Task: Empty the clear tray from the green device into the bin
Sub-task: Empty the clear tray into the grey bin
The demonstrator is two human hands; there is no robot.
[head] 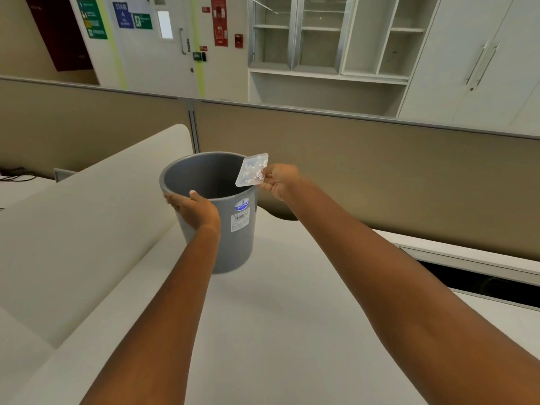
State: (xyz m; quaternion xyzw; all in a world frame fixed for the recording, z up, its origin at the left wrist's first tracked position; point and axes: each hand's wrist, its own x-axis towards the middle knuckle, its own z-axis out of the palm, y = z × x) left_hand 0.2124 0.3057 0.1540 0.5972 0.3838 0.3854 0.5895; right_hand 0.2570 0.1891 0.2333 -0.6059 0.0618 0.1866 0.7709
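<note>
A grey plastic bin [230,238] stands on the white desk, tilted slightly toward me. My left hand [194,210] grips its near rim, thumb on the lip. My right hand [277,179] pinches one edge of the small clear tray [252,170], held tilted on its side above the right rim of the bin, its open face turned to the bin's mouth. Small white bits lie inside the tray. The green device is out of view.
The white desk [292,317] stretches toward me. A cream curved panel [87,229] rises at the left. A beige partition [380,176] runs behind the bin. An open dark cable slot [479,283] lies at the right.
</note>
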